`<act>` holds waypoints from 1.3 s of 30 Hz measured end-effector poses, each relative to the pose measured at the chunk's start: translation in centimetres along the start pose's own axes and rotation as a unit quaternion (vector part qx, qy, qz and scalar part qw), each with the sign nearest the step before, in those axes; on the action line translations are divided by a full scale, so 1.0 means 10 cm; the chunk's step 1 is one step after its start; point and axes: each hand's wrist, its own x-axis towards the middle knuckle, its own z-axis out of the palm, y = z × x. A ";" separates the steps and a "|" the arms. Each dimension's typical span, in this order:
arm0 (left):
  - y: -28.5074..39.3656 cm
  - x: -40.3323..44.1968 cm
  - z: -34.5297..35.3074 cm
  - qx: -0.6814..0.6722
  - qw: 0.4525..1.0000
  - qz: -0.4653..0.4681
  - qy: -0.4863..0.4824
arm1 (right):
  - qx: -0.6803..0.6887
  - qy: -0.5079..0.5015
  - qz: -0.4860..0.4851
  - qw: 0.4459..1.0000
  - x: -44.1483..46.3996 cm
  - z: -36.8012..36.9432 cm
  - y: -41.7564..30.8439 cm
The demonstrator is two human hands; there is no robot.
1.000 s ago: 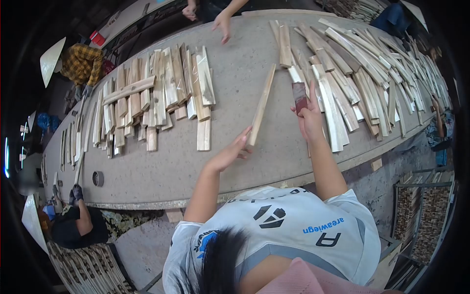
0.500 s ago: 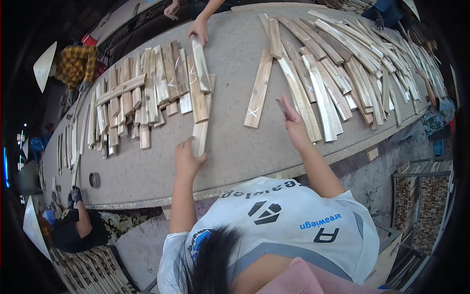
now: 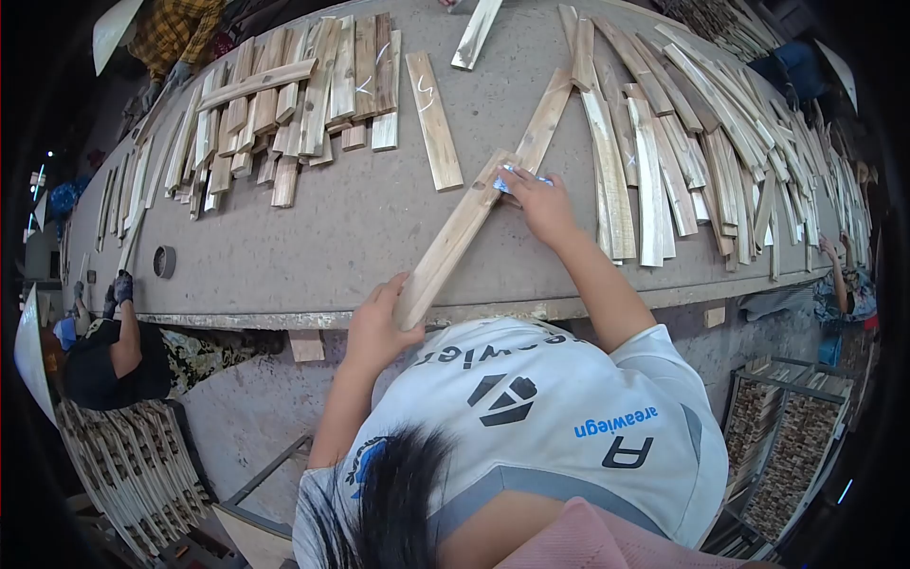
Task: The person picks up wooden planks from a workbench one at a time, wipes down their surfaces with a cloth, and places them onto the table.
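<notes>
My left hand (image 3: 381, 321) grips the near end of a wooden slat (image 3: 453, 237), which slants across the table's front edge. Its far end lies over or against another slat (image 3: 546, 121). My right hand (image 3: 538, 203) is closed round a small blue-and-white piece (image 3: 518, 180), pressed against the held slat near its far end. What that piece is, I cannot make out. Left of the held slat lies a single slat (image 3: 434, 121) with a white chalk-like mark.
On the table (image 3: 313, 256), slats lie in a left pile (image 3: 294, 85) and a wide right pile (image 3: 701, 142). A co-worker's slat (image 3: 477, 34) shows at the far edge. A round ring-like cup (image 3: 165, 262) stands left. Gloved hands (image 3: 118, 289) of another person are beyond it.
My left hand has drawn a slat back toward my body. My right hand has moved left onto it with the blue-and-white piece. The co-worker's hand has withdrawn toward the far edge.
</notes>
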 end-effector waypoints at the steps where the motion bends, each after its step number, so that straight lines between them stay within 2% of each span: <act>1: 0.05 0.00 -0.01 -0.005 1.000 -0.003 0.006 | -0.005 -0.001 -0.007 1.000 -0.03 -0.04 -0.06; 3: 0.17 -0.01 -0.09 0.038 0.999 -0.016 0.009 | 0.013 -0.010 -0.215 0.976 -0.19 -0.12 -0.37; 4: 0.17 -0.02 -0.07 0.034 0.999 -0.019 0.014 | 0.076 -0.042 -0.261 0.961 -0.24 -0.19 -0.47; 5: 0.17 -0.04 -0.06 0.024 0.999 -0.016 0.016 | 0.073 -0.044 -0.266 0.960 -0.15 -0.18 -0.39; 7: 0.19 -0.08 -0.03 0.010 1.000 -0.015 0.020 | 0.050 -0.025 -0.152 0.987 0.06 -0.09 -0.17; 8: 0.21 -0.08 -0.03 0.002 1.000 -0.018 0.013 | 0.047 -0.027 -0.156 0.986 0.08 -0.01 -0.15; 10: 0.24 -0.08 -0.01 -0.008 1.000 -0.023 0.013 | 0.018 0.044 -0.139 0.989 0.17 0.04 -0.19; 11: 0.25 -0.09 -0.01 -0.019 1.000 -0.022 0.008 | 0.016 0.044 -0.143 0.989 0.12 0.08 -0.27; 13: 0.24 -0.09 0.00 -0.032 0.999 -0.023 0.006 | 0.078 -0.048 -0.257 0.962 -0.10 -0.03 -0.55; 15: 0.22 -0.13 0.03 -0.041 0.998 -0.047 -0.016 | 0.084 -0.018 -0.279 0.956 0.17 0.13 -0.12; 17: 0.23 -0.10 -0.02 -0.066 0.996 -0.058 -0.014 | 0.050 -0.064 -0.045 0.996 0.47 0.28 0.30; 18: 0.24 -0.10 -0.02 -0.089 0.994 -0.068 -0.013 | 0.027 -0.003 -0.059 0.998 0.44 0.10 0.19; 19: 0.23 -0.11 0.00 -0.096 0.993 -0.071 -0.004 | 0.021 -0.004 -0.069 0.997 0.33 0.10 0.07; 21: 0.17 -0.08 0.00 -0.121 0.990 -0.068 0.026 | 0.024 0.008 -0.259 0.966 0.09 0.14 -0.23; 22: 0.14 -0.08 0.03 -0.122 0.989 -0.070 0.037 | 0.071 -0.056 -0.275 0.957 0.00 -0.05 -0.42; 23: 0.10 -0.09 0.10 -0.093 0.991 -0.098 0.021 | 0.069 -0.055 -0.281 0.956 0.08 -0.02 -0.31; 25: 0.09 -0.07 0.12 -0.062 0.991 -0.121 0.002 | 0.007 -0.028 -0.160 0.987 0.32 0.08 0.04; 26: 0.09 -0.05 0.11 -0.060 0.991 -0.120 -0.025 | -0.008 -0.115 -0.033 0.993 0.47 -0.19 0.01; 27: 0.11 -0.03 0.11 -0.058 0.990 -0.117 -0.054 | -0.010 -0.114 -0.026 0.993 0.41 -0.15 -0.02; 29: 0.13 -0.03 0.10 -0.066 0.991 -0.111 -0.033 | 0.203 -0.119 -0.051 0.971 0.26 -0.02 -0.26; 30: 0.14 -0.03 0.09 -0.075 0.991 -0.110 -0.007 | 0.154 -0.058 -0.191 0.968 0.04 0.03 -0.46; 31: 0.14 -0.03 0.09 -0.073 0.992 -0.098 -0.010 | 0.098 0.002 -0.325 0.941 -0.12 0.06 -0.63; 32: 0.15 -0.04 0.11 -0.057 0.993 -0.103 -0.004 | 0.090 0.009 -0.313 0.945 -0.07 0.05 -0.64; 34: 0.16 -0.04 0.16 -0.020 0.996 -0.092 0.000 | 0.096 -0.041 -0.300 0.948 -0.04 -0.03 -0.50; 36: 0.23 -0.04 0.16 -0.013 0.996 -0.084 0.005 | 0.082 0.010 -0.116 0.990 0.24 0.04 0.00; 38: 0.26 -0.04 0.16 -0.020 0.998 -0.064 0.011 | 0.117 -0.135 -0.064 0.982 0.35 -0.08 -0.06; 39: 0.19 -0.04 0.20 -0.027 0.998 -0.054 0.016 | 0.147 -0.134 -0.143 0.969 0.23 -0.19 -0.25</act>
